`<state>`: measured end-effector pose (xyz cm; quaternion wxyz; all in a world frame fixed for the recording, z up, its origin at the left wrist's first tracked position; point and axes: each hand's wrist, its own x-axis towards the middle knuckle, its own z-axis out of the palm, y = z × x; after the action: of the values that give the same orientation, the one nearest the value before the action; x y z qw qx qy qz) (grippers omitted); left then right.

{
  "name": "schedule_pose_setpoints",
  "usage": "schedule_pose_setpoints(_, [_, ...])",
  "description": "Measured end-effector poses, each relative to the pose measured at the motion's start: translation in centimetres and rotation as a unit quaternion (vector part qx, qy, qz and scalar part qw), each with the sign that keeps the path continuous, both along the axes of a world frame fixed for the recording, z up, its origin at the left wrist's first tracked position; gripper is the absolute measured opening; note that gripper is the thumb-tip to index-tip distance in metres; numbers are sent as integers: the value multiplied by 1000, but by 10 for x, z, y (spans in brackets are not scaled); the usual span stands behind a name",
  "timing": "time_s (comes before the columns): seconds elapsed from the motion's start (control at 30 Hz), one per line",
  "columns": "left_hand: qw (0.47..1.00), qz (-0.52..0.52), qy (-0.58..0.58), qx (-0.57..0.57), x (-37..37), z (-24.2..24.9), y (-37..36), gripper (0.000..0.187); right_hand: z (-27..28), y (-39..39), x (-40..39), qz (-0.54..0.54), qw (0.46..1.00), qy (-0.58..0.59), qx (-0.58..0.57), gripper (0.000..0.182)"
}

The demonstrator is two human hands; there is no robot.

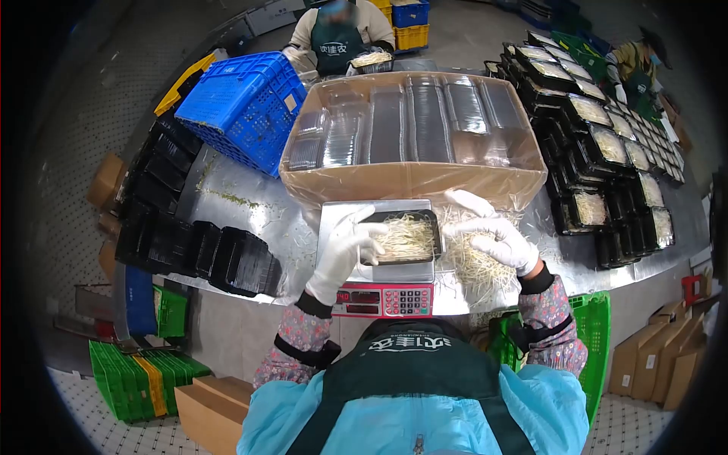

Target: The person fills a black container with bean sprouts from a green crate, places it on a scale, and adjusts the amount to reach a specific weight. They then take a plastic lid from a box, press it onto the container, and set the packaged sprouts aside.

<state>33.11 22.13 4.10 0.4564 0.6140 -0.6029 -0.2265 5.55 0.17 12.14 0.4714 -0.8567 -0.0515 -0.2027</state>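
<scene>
A black plastic tray [437, 236] filled with pale bean sprouts [406, 236] rests on the platform of a red scale [409, 301] with a lit display. My left hand [343, 250], in a white glove, is at the tray's left side, its fingers apart and reaching over the rim onto the sprouts. To the right of the tray, my gloved right hand [497, 233] hovers over a loose heap of sprouts [485, 273], fingers spread with nothing plainly held.
A cardboard box [413, 178] of clear plastic lids stands behind the scale. Black empty trays [235, 258] and a blue crate [246, 106] are on the left. Filled trays [607, 144] are stacked at right. One person [337, 42] works opposite, another [641, 68] far right.
</scene>
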Motion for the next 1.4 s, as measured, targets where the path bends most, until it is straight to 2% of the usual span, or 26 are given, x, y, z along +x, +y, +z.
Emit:
schedule_pose_setpoints(0.03, [973, 43, 223, 26, -21, 11, 8, 54, -13, 2, -5, -58, 997, 30, 44, 44])
schedule_pose_setpoints(0.07, [895, 84, 435, 52, -39, 14, 14, 56, -35, 8, -4, -59, 997, 32, 44, 44])
schedule_pose_setpoints(0.13, [893, 90, 439, 43, -55, -5, 18, 56, -79, 19, 2, -140, 951, 94, 259, 49])
schedule_pose_setpoints(0.2, [930, 104, 350, 27, -61, -26, 14, 56, -97, 19, 9, -189, 954, 145, 180, 44])
schedule_pose_setpoints(0.27, [940, 162, 295, 48, -62, -22, 5, 48, -124, 7, 26, -258, 962, 91, 25, 43])
schedule_pose_setpoints(0.3, [974, 195, 113, -9, -54, -31, -1, 44, -132, 5, 36, -280, 947, 147, 59, 38])
schedule_pose_setpoints(0.33, [970, 221, -74, -67, -46, -33, -9, 40, -137, 4, 47, -280, 947, 145, 58, 38])
schedule_pose_setpoints(0.37, [945, 264, -169, -96, -36, -24, -15, 34, -145, 2, 60, -304, 946, 112, 0, 36])
schedule_pose_setpoints(0.4, [944, 265, -172, -98, -24, -23, -20, 34, -152, 1, 74, -327, 940, 78, -58, 36])
schedule_pose_setpoints(0.43, [916, 293, -243, -128, -11, -29, -25, 34, -159, 0, 87, -348, 923, 127, -100, 35])
schedule_pose_setpoints(0.47, [882, 319, -311, -155, 1, -40, -27, 35, -158, 1, 95, -347, 924, 124, -99, 35])
schedule_pose_setpoints(0.53, [876, 346, -319, -105, 18, -68, -28, 29, -153, 2, 110, -361, 913, 151, -114, 34])
schedule_pose_setpoints(0.6, [914, 358, -186, -34, 22, -79, -22, 25, -145, 2, 117, -354, 915, 167, -94, 35])
schedule_pose_setpoints(0.63, [929, 366, -43, 35, 21, -79, -22, 26, -145, 0, 120, -349, 919, 169, -66, 35])
schedule_pose_setpoints(0.67, [929, 367, -44, 33, 25, -92, -23, 26, -145, -2, 123, -344, 922, 172, -39, 36])
schedule_pose_setpoints(0.7, [929, 363, 71, 13, 29, -108, -25, 26, -145, -4, 126, -343, 923, 171, -40, 36])
schedule_pose_setpoints(0.77, [907, 330, 261, 17, 31, -104, -25, 24, -146, -9, 132, -347, 914, 209, -19, 36])
schedule_pose_setpoints(0.8, [907, 330, 260, 15, 32, -102, -25, 24, -152, -14, 137, -346, 915, 208, -20, 36])
schedule_pose_setpoints(0.87, [865, 309, 394, -3, 33, -103, -24, 22, -184, -31, 147, -292, 923, 201, 152, 31])
schedule_pose_setpoints(0.9, [866, 308, 394, -3, 33, -102, -24, 22, -195, -36, 152, -265, 924, 155, 230, 19])
schedule_pose_setpoints(1.0, [845, 226, 483, -43, 35, -101, -22, 26, -196, -31, 152, -248, 909, 106, 318, 12])
schedule_pose_setpoints(1.13, [834, 255, 486, -64, 30, -107, -22, 20, -201, -28, 154, -258, 908, 82, 319, 11])
schedule_pose_setpoints(1.2, [859, 327, 393, 13, 26, -98, -17, 25, -196, -27, 143, -259, 909, 95, 313, 18])
schedule_pose_setpoints(1.27, [846, 299, 440, 31, 7, -67, -1, 33, -178, -25, 123, -268, 919, 155, 244, 30])
schedule_pose_setpoints(1.33, [841, 285, 441, 128, 4, -70, 21, 39, -123, -8, 86, -216, 882, 304, 288, 37])
schedule_pose_setpoints(1.4, [794, 260, 529, 148, -22, -67, 36, 27, -144, 4, 69, -137, 861, 295, 390, 35])
